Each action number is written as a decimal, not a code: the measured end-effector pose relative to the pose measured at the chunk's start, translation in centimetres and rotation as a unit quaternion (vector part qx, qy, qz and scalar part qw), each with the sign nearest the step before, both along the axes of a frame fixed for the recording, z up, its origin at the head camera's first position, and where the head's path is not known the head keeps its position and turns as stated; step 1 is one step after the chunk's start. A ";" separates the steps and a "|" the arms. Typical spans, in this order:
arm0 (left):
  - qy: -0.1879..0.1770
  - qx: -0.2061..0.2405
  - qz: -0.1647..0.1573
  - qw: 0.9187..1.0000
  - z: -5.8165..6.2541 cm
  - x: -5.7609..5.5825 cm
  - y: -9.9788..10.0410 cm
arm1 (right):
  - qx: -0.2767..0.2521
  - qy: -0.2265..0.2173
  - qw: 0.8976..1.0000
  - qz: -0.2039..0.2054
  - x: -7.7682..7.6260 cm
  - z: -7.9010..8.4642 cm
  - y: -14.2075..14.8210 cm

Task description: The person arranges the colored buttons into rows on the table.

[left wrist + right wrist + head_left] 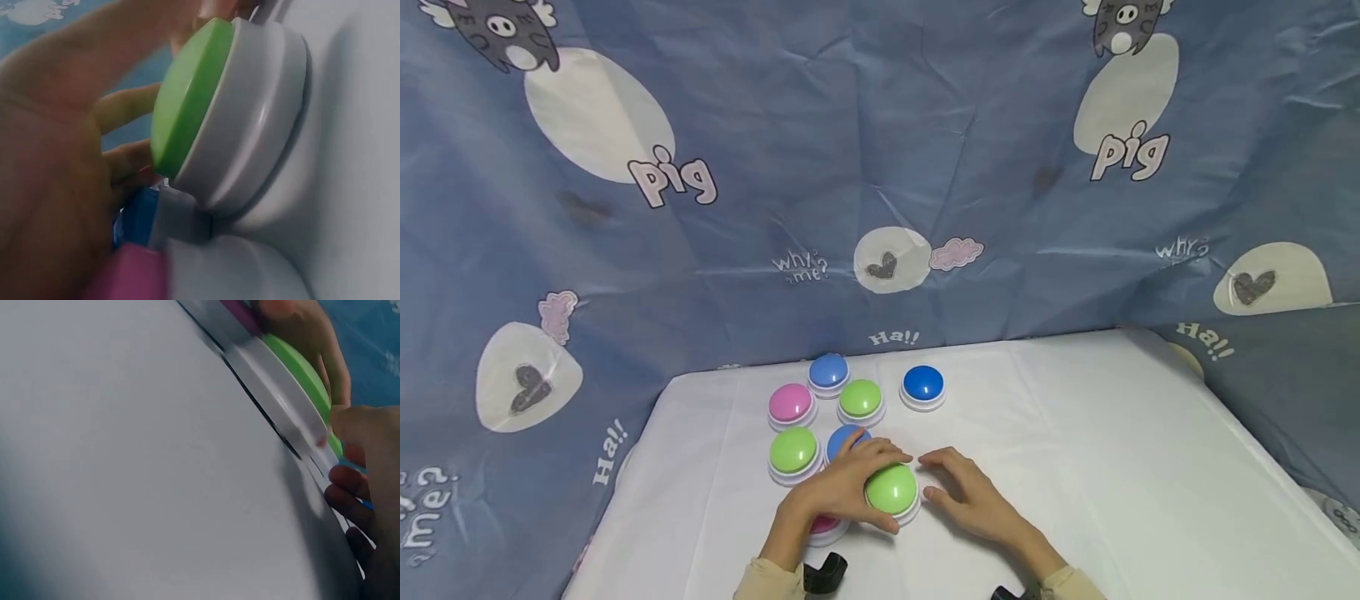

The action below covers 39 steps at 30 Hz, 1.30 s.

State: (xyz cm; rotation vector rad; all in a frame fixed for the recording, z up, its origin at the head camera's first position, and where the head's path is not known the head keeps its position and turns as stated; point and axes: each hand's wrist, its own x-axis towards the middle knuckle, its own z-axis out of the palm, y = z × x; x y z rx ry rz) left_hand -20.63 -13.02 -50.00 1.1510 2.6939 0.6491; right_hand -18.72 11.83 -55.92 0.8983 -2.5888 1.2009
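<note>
A green dome push button [891, 489] with a white round base sits on the white cloth near the front of the group. My left hand [846, 483] spans it from the left, fingers around its far edge and thumb along its near edge. To its right, my right hand [973, 497] has loosely bent fingers close to the base; in the right wrist view its thumb overlaps the rim, and contact is unclear. A blue button [844, 437] and a pink button [824, 524] are partly hidden by the left hand.
Beside the left hand stands another green button [793, 450]. Farther back are a pink button [790, 403], a green button [861, 400], a light blue button [829, 372] and a darker blue button [923, 384]. A blue printed curtain [820, 192] borders the white tabletop [1112, 467].
</note>
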 end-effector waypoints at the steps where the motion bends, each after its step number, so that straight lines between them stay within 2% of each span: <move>1: 0.003 -0.006 -0.005 1.000 -0.1 0.1 -0.1 | 0.010 0.016 1.000 0.007 0.2 -0.1 -0.2; 5: 0.012 -0.016 -0.020 1.000 -0.6 0.6 -0.2 | 0.046 0.056 0.997 0.025 1.1 -0.6 -0.4; 9: 0.027 -0.012 -0.018 0.999 -0.3 0.0 -0.2 | 0.055 0.077 0.995 0.028 0.4 -0.1 -0.4; 11: 0.027 -0.011 -0.013 0.999 -0.2 0.1 -0.2 | 0.054 0.079 0.995 0.029 0.4 0.2 -0.4; 16: 0.026 -0.008 0.004 1.000 -0.4 0.4 0.0 | 0.060 0.053 0.996 0.033 0.7 0.5 -0.3; 20: 0.033 -0.011 0.003 0.999 -0.5 0.5 0.2 | 0.058 0.042 0.997 0.021 0.8 0.5 -0.2; 30: 0.030 -0.015 -0.005 0.999 0.1 -0.5 0.2 | 0.041 0.048 0.998 0.015 0.0 0.9 -0.4; 35: 0.014 -0.006 0.011 1.000 -0.1 -0.3 0.0 | 0.038 0.029 0.999 0.020 0.0 0.6 -0.7; 39: 0.021 -0.002 0.014 1.000 -0.3 -0.2 -0.1 | 0.042 0.036 0.998 0.017 0.0 0.6 -0.8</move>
